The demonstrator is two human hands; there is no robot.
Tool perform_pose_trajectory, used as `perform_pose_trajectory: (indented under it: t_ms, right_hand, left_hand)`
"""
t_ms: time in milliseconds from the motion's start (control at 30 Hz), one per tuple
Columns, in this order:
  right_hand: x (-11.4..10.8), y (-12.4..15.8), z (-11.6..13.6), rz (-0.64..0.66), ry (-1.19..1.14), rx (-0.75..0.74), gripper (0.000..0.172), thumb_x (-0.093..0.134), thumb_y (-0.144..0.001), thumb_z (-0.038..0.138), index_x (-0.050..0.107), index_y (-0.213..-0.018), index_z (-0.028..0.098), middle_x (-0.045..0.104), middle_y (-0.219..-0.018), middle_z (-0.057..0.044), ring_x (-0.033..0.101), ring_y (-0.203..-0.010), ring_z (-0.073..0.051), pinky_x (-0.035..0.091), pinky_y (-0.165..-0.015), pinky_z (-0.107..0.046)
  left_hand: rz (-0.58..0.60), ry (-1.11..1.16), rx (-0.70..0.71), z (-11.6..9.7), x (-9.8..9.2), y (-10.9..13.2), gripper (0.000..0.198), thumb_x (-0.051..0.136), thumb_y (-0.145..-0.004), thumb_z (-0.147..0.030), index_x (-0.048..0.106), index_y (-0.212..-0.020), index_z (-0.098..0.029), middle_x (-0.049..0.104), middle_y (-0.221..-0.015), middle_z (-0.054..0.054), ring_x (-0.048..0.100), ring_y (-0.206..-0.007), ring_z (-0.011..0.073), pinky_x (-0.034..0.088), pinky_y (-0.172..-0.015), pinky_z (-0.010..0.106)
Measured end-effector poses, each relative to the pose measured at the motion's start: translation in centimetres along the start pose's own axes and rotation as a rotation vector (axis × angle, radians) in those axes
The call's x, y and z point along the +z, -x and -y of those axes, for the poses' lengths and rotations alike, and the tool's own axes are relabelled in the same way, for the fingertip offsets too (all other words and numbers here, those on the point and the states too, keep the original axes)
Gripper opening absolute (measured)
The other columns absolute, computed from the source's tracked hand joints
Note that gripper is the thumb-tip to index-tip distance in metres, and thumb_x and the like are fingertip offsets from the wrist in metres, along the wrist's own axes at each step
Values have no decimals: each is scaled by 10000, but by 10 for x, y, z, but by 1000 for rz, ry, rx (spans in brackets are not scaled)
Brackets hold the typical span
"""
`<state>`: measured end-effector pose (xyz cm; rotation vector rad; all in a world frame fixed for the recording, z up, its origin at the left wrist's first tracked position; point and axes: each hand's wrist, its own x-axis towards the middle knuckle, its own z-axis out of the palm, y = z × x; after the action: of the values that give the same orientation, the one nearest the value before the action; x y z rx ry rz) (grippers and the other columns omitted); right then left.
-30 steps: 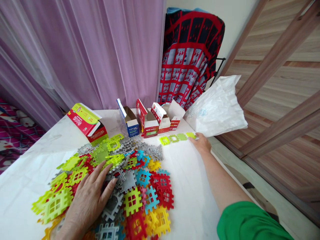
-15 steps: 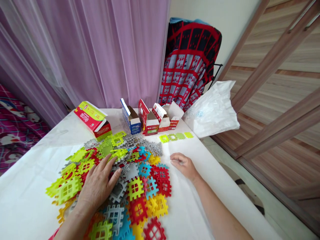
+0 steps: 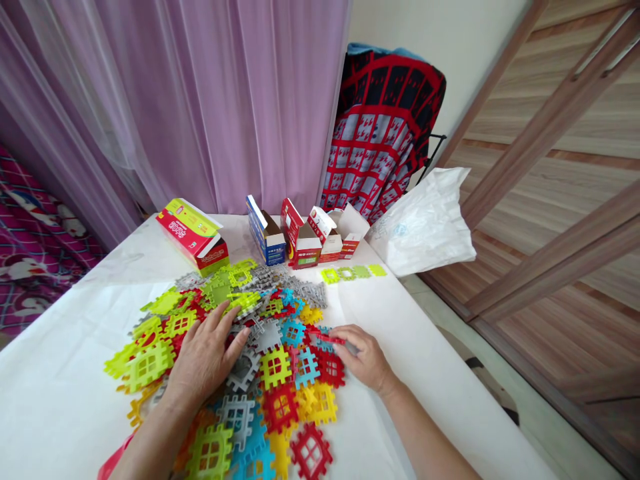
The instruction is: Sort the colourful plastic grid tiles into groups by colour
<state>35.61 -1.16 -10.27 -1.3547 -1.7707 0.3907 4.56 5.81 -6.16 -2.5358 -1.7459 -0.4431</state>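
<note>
A heap of flat plastic interlocking tiles with notched edges, in green, grey, red, blue and yellow, covers the middle of the table. My left hand [image 3: 207, 350] lies on the heap with its fingers spread, beside a grey tile [image 3: 245, 369] and close to some green tiles [image 3: 243, 301]. At the heap's right edge my right hand [image 3: 364, 357] pinches a red tile [image 3: 326, 338], which is seen nearly edge-on. Under and around that tile lie a blue tile [image 3: 325, 345] and another red tile [image 3: 331, 367].
A short row of green tiles [image 3: 354, 273] lies on the white table [image 3: 395, 313] at the back right. Open cardboard boxes stand behind the heap: a red-green box [image 3: 193, 237], a blue box [image 3: 267, 233] and several red-white ones. A white plastic bag [image 3: 425, 223] sits at the right edge.
My right hand has moved down and slightly left from the bare tabletop to the heap and taken hold of a red tile. The left hand stays on the heap.
</note>
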Motion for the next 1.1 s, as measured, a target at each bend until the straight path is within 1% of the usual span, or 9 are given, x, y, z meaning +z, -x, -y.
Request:
perform_pose_trajectory:
  t_ms: [133, 200, 367, 467, 567, 633, 833, 967, 1100]
  right_hand:
    - [-3, -4, -28, -190, -20, 288, 285, 512, -874, 392, 639, -1039, 197, 697, -801, -35, 642, -701, -168, 540, -688, -288]
    - [-12, -8, -43, -222, 60, 345, 368, 534, -840, 407, 617, -1120, 183, 696, -833, -42, 639, -713, -176, 541, -702, -310]
    - [-36, -8, -56, -259, 297, 325, 358, 535, -809, 344, 630, -1124, 201, 643, -1114, -93, 631, -870, -197, 525, -813, -362]
    - [-41, -6, -49, -140, 300, 253, 355, 567, -763, 243, 632, -1112, 221, 618, -1200, -86, 604, -1035, -220, 504, -890, -380]
    - [-41, -7, -43, -8, 340, 166, 398, 604, -688, 155, 648, -1078, 226, 588, -1278, -76, 531, -1182, -236, 415, -1021, -418]
    - [-40, -8, -42, 24, 349, 139, 356, 596, -706, 150, 655, -1049, 223, 619, -1228, -69, 545, -1158, -227, 404, -1028, -412]
    - [-35, -9, -44, -39, 382, 160, 252, 601, -779, 242, 646, -1025, 218, 668, -1086, -57, 581, -1045, -222, 449, -951, -384]
    - [-36, -11, -49, -38, 377, 146, 322, 576, -765, 208, 643, -1080, 206, 673, -1094, -64, 594, -1036, -222, 458, -945, -382]
    - [-37, -15, -59, -72, 321, 93, 435, 446, -754, 97, 644, -1126, 205, 632, -1215, -68, 554, -1151, -207, 422, -1014, -399]
  left_hand:
    - [-15, -7, 25, 3, 3, 0, 498, 342, -937, -428, 507, -1333, -175, 487, -1435, 143, 525, -1248, 290, 416, -1010, 476]
    - [-30, -2, 36, 4, 5, 0, 505, 339, -930, -437, 511, -1330, -181, 495, -1428, 142, 530, -1241, 295, 428, -998, 475]
    - [-45, -15, 55, 8, 9, -1, 516, 323, -928, -450, 511, -1335, -194, 506, -1419, 138, 557, -1211, 300, 438, -988, 469]
    - [-56, -18, 73, 9, 10, -1, 525, 314, -931, -450, 521, -1328, -175, 514, -1409, 142, 550, -1218, 317, 439, -984, 480]
    - [-58, -27, 76, 9, 10, -1, 526, 308, -933, -441, 525, -1323, -162, 520, -1403, 150, 538, -1230, 322, 442, -978, 486]
    - [-51, -40, 75, 8, 9, -1, 522, 303, -935, -432, 516, -1329, -164, 515, -1407, 152, 532, -1238, 315, 442, -979, 481]
    - [-22, -54, 51, 6, 6, -1, 505, 301, -942, -432, 497, -1338, -186, 502, -1420, 145, 527, -1247, 286, 427, -998, 470]
    - [-5, -64, 49, 4, 4, -1, 528, 303, -944, -442, 490, -1341, -149, 477, -1438, 161, 499, -1278, 284, 425, -1005, 467]
    - [-10, -65, 53, 4, 4, -1, 522, 314, -941, -434, 494, -1339, -149, 482, -1437, 152, 502, -1274, 286, 425, -1006, 472]
